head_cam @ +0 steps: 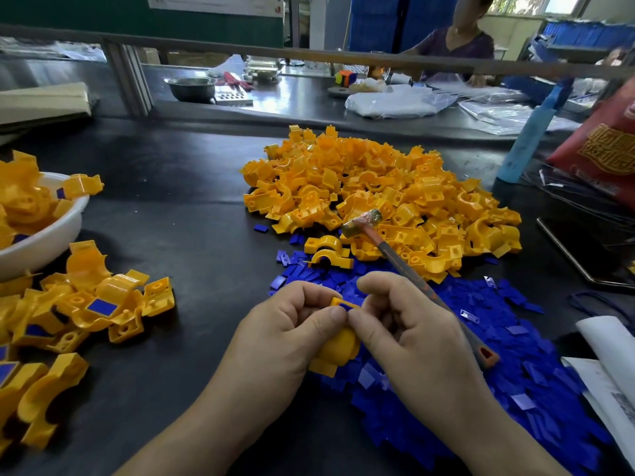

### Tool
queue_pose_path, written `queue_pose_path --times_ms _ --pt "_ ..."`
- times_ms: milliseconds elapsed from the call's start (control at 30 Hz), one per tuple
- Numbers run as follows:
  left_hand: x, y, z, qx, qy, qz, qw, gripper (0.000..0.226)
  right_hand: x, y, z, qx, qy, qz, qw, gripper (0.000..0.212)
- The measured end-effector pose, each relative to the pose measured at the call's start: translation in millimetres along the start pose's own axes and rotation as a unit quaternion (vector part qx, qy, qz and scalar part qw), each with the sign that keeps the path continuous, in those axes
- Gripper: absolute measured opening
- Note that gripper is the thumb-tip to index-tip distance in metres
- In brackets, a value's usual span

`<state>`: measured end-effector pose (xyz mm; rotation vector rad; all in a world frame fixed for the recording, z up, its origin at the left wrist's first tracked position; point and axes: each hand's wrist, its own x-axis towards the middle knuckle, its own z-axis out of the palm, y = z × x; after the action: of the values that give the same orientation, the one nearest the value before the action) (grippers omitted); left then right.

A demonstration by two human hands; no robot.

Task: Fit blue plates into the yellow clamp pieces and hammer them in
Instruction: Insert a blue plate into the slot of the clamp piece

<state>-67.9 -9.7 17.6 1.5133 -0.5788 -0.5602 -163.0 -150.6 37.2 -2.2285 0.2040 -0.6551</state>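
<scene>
Yellow plastic is showing between both hands near the front of the dark desk [192,235]: the left hand [285,331] is gripping a yellow clamp piece [338,348], fingers curled round it and thumb lying on top. The right hand [409,324] is pinching a blue plate [348,306] with thumb and forefinger and holding it at the recess in the clamp piece's upper end. That hand's other fingers are curling round the handle of a hammer [405,266], whose head is hanging over the near edge of a big pile of loose clamp pieces [378,187]. A heap of blue plates [498,389] is lying under and to the right of the hands, touching that pile. On the left, clamp pieces with plates already fitted [103,304] are lying beside a white bowl [44,242] holding more. Another person [457,42] is sitting across the far bench.
</scene>
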Motion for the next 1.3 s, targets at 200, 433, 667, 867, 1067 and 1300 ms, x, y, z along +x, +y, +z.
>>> queue_pose_path --times_ms 200,433,667,867,1067,1300 --pt "1.2 -0.1 -0.7 -0.053 -0.014 -0.033 0.998 0.019 3.0 1.2 -2.0 0.17 -0.072 0.083 0.979 0.023" --pt "1.6 -0.3 -1.8 -0.081 -0.028 -0.05 0.995 0.017 1.2 1.7 0.0 0.201 -0.074 0.095 0.972 0.021" --pt "1.7 -1.0 -2.0 -0.112 -0.033 -0.062 0.991 0.018 0.0 0.8 1.1 0.176 -0.06 0.082 0.979 0.022" --pt "2.4 -2.5 0.8 -0.115 -0.034 -0.057 0.991 0.022 0.8 1.2 -0.1 0.144 -0.063 0.063 0.986 0.021" --pt "1.3 -4.3 -0.5 -0.038 -0.017 -0.02 0.999 0.019 1.1 -1.2 -1.1 0.182 -0.07 0.074 0.978 0.022" --pt "0.0 -0.5 -1.4 0.019 0.0 -0.009 1.0 0.024 1.5 -4.2 -0.4 0.171 -0.078 0.061 0.98 0.018"
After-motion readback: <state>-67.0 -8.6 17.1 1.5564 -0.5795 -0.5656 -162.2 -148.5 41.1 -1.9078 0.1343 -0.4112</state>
